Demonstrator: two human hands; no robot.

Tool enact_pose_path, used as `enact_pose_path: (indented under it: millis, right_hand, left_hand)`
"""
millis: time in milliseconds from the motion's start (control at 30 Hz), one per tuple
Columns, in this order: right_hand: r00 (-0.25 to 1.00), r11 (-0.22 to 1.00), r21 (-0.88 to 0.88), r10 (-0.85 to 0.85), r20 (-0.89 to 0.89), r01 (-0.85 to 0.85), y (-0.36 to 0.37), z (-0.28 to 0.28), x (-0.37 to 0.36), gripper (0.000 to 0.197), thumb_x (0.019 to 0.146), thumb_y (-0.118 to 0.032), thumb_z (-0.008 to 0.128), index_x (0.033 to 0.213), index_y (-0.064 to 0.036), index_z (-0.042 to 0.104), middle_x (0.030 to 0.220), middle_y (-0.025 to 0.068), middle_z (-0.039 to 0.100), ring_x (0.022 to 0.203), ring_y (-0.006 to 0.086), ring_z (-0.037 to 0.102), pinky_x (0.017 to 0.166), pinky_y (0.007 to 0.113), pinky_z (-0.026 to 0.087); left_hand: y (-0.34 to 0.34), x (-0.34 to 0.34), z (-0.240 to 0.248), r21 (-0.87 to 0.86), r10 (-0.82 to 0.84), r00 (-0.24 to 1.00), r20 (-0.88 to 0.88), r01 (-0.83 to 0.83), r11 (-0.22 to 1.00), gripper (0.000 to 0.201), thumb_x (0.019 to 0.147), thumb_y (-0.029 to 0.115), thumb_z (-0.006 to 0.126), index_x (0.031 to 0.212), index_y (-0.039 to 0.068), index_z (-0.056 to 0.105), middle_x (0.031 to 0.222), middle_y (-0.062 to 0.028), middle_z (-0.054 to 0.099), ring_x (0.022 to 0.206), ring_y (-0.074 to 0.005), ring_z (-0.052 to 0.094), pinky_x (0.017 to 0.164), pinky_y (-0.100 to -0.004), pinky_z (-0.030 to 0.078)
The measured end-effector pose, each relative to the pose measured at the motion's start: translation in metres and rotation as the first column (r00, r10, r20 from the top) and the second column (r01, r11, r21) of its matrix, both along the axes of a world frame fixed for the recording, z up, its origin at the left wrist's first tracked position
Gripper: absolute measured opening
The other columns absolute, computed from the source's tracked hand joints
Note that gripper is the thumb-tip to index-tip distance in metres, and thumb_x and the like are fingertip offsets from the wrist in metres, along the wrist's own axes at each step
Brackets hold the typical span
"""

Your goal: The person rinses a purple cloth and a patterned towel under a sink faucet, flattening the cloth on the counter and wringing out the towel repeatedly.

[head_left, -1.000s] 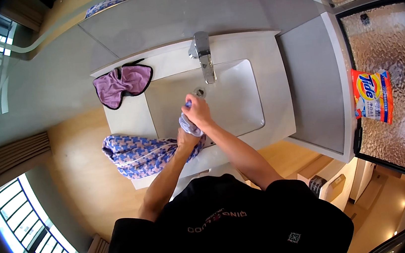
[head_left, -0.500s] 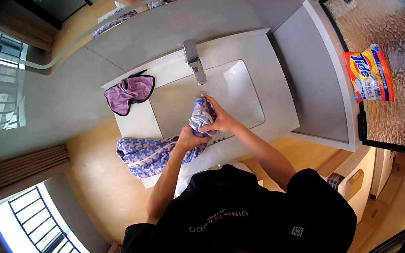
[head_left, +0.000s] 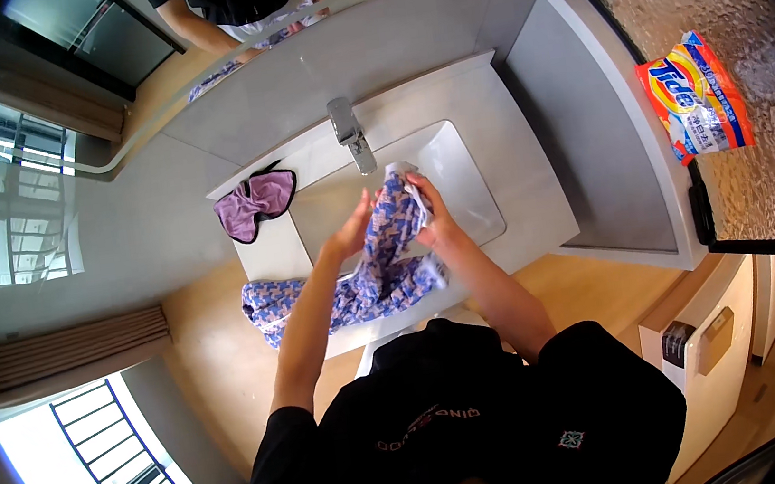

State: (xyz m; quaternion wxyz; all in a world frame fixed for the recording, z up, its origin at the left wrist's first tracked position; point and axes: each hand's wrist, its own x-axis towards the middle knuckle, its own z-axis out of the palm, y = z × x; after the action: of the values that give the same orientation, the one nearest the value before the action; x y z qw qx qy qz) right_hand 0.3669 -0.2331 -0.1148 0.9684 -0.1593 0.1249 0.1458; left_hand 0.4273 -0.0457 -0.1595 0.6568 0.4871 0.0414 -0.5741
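Observation:
My right hand (head_left: 434, 214) grips a long cloth (head_left: 389, 237) with a blue, pink and white pattern, its fingers curled round the bunched upper end over the sink (head_left: 454, 153). A white edge shows at the top of the cloth. Just left of it, my left hand (head_left: 347, 235) has its fingers stretched out, close beside the fabric; whether it touches is hard to tell. The lower part of the cloth lies across the front of the counter and hangs past its left edge. Above the basin stands a chrome faucet (head_left: 352, 136).
A purple, black-trimmed cloth piece (head_left: 255, 204) lies on the counter (head_left: 265, 261) left of the sink. An orange detergent bag (head_left: 694, 100) sits at the right, on a textured glassy surface (head_left: 754, 191). A grey side panel (head_left: 578, 153) borders the counter; a mirror (head_left: 221, 36) is behind.
My left hand has let go of the cloth and opened. The bunched part has been lifted and loosened into a longer upright length, held by my right hand. The view has shifted slightly.

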Motion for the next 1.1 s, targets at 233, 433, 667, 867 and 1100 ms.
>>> enact_pose_path:
  millis: [233, 433, 667, 867, 1100]
  right_hand:
    - [0.999, 0.869, -0.493, -0.025, 0.042, 0.042, -0.016, 0.037, 0.021, 0.037, 0.088, -0.005, 0.063, 0.125, -0.0088, 0.063, 0.112, 0.0105, 0.068, 0.093, 0.0202, 0.067, 0.082, 0.035, 0.057]
    - [0.932, 0.408, -0.907, 0.279, 0.232, 0.104, -0.037, 0.010, 0.015, 0.044, 0.089, -0.003, 0.060, 0.133, -0.0058, 0.059, 0.127, 0.0098, 0.063, 0.112, 0.0183, 0.060, 0.097, 0.033, 0.047]
    - [0.831, 0.979, -0.048, 0.195, 0.521, -0.200, -0.011, 0.019, -0.006, 0.120, 0.071, -0.035, 0.090, 0.159, -0.0173, 0.011, 0.154, 0.0186, 0.036, 0.143, 0.0337, 0.035, 0.113, 0.046, 0.037]
    - [0.982, 0.712, -0.700, 0.082, 0.172, 0.063, 0.005, 0.043, -0.001, 0.045, 0.076, -0.005, 0.079, 0.117, -0.0073, 0.060, 0.085, 0.0019, 0.063, 0.078, 0.0123, 0.063, 0.075, 0.032, 0.057]
    - [0.972, -0.151, -0.984, -0.200, 0.127, 0.098, 0.026, -0.034, 0.020, 0.041, 0.081, -0.011, 0.071, 0.118, -0.0130, 0.055, 0.098, 0.0166, 0.070, 0.093, 0.0399, 0.068, 0.083, 0.047, 0.054]
  left_hand:
    - [-0.023, -0.041, 0.041, -0.597, -0.027, 1.000, 0.010, 0.028, 0.802, 0.110, 0.071, 0.081, 0.066, 0.144, 0.001, 0.044, 0.125, -0.0224, 0.061, 0.097, -0.0293, 0.066, 0.076, -0.0369, 0.057]
    - [-0.021, -0.059, 0.066, -0.141, -0.014, 0.998, 0.059, 0.022, 0.990, 0.036, 0.074, 0.028, 0.072, 0.098, 0.004, 0.059, 0.076, -0.0050, 0.056, 0.062, -0.0132, 0.052, 0.055, -0.0256, 0.040]
    - [-0.011, -0.057, 0.056, -0.653, -0.123, 0.975, -0.186, -0.029, 0.757, 0.040, 0.076, 0.036, 0.068, 0.088, 0.000, 0.053, 0.061, -0.0075, 0.051, 0.052, -0.0196, 0.049, 0.051, -0.0322, 0.037]
    - [-0.031, -0.065, 0.072, -0.053, -0.005, 0.989, 0.150, 0.013, 0.998, 0.025, 0.075, 0.018, 0.079, 0.089, 0.006, 0.063, 0.070, -0.0021, 0.057, 0.061, -0.0140, 0.055, 0.056, -0.0294, 0.043]
    - [-0.079, -0.064, 0.037, 0.744, -0.373, 0.695, 0.615, -0.355, 0.566, 0.027, 0.083, 0.024, 0.067, 0.096, 0.001, 0.069, 0.099, -0.0221, 0.073, 0.096, -0.0320, 0.072, 0.083, -0.0416, 0.056]
